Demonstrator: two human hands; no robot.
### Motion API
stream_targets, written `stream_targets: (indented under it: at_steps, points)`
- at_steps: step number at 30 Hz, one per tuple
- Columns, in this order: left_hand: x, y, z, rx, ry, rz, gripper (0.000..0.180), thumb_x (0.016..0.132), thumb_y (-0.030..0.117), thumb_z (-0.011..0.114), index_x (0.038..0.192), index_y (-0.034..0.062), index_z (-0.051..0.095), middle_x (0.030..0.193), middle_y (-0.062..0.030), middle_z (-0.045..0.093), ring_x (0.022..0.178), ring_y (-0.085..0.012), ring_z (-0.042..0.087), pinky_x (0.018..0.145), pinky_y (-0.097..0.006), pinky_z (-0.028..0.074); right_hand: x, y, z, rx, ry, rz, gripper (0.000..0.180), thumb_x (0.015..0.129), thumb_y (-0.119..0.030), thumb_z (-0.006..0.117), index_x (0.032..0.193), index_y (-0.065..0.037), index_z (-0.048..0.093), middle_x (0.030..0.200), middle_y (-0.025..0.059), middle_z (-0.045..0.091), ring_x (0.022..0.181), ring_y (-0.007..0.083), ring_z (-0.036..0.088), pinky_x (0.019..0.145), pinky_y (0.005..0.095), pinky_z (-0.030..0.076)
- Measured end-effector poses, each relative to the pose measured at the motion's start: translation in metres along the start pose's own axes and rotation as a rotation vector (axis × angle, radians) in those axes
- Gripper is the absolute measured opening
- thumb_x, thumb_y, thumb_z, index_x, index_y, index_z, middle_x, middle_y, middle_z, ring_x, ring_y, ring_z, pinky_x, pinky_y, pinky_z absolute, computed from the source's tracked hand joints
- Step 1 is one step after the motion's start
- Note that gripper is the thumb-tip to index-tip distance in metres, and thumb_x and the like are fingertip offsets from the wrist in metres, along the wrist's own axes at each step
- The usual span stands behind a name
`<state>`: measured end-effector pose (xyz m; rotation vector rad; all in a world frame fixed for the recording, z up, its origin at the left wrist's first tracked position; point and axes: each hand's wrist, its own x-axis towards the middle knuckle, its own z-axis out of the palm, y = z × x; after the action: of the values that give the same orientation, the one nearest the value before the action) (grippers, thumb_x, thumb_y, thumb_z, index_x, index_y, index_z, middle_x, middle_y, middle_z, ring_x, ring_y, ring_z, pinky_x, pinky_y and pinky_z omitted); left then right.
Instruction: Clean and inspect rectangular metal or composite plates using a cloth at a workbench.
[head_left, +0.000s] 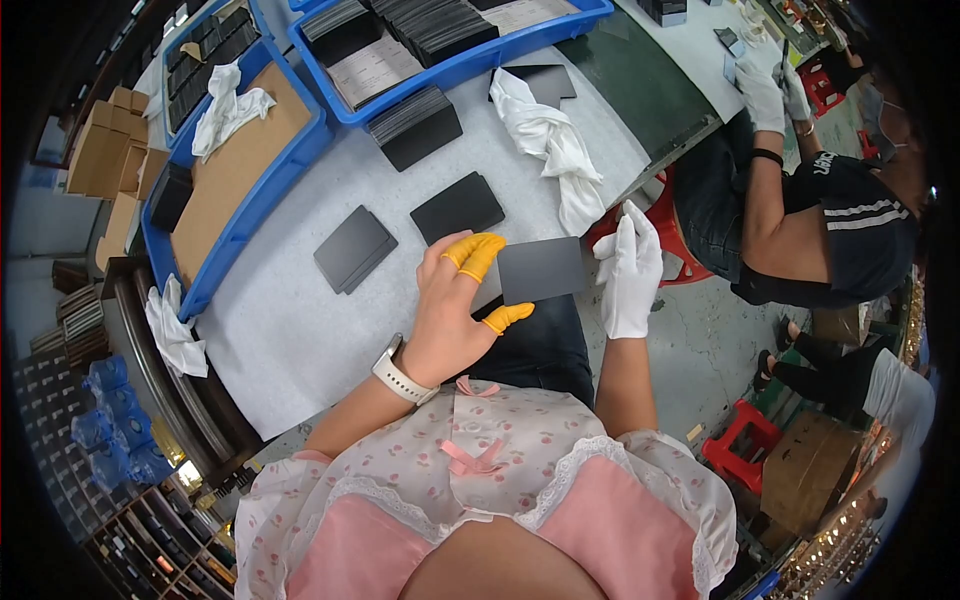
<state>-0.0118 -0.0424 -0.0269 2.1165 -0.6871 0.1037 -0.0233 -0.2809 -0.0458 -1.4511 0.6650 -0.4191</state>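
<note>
My left hand [455,310], with yellow finger cots on some fingers and a pale watch at the wrist, grips a thin dark grey rectangular plate [543,270] by its left side. Just right of the plate is my right hand [630,275] in a white glove, its fingers stretched upward and nothing seen in it. On the white-covered table, beyond my left hand, rests a black stack of plates [458,208]. Left of that lies a low grey stack of plates [356,250]. Farther back stands a taller stack of plates [416,128].
Blue trays [350,110] holding rows of dark plates line the far and left table edges. White cloths [550,140] lie about. At the right, a co-worker in white gloves [762,95] handles a small piece. A red stool [742,437] stands on the floor.
</note>
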Motion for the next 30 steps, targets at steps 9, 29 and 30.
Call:
stream_targets:
  at_steps: [9,29,30]
  points:
    - [0.0009,0.001,-0.0017,-0.015,0.005,0.003,0.076,0.078,0.02,0.094,0.145,0.0028,0.063,0.139,-0.0151,0.06,0.139,-0.039,0.05,0.115,-0.049,0.038,0.0012,-0.0001,-0.0004,-0.012,-0.004,0.006,0.036,0.116,-0.019,0.053,0.145,0.001,0.057,0.077,0.0027,0.065,0.05,0.0047,0.043,0.045,0.0219,0.034]
    - [0.0019,0.0004,-0.0032,0.017,0.036,-0.016,0.076,0.079,0.026,0.094,0.145,0.0041,0.063,0.137,-0.0142,0.062,0.137,-0.0379,0.052,0.113,-0.048,0.038,-0.0023,0.0011,0.0002,-0.035,-0.004,-0.013,0.04,0.116,-0.026,0.054,0.144,0.002,0.059,0.076,0.0029,0.065,0.05,0.006,0.046,0.045,0.0226,0.034]
    - [0.002,0.0008,-0.0037,0.018,0.039,-0.018,0.076,0.079,0.026,0.094,0.145,0.0041,0.063,0.137,-0.0142,0.062,0.137,-0.0379,0.052,0.113,-0.048,0.038,-0.0032,0.0017,-0.0007,-0.031,-0.026,-0.015,0.04,0.116,-0.024,0.052,0.145,0.003,0.057,0.075,0.0034,0.066,0.049,0.0062,0.047,0.043,0.023,0.034]
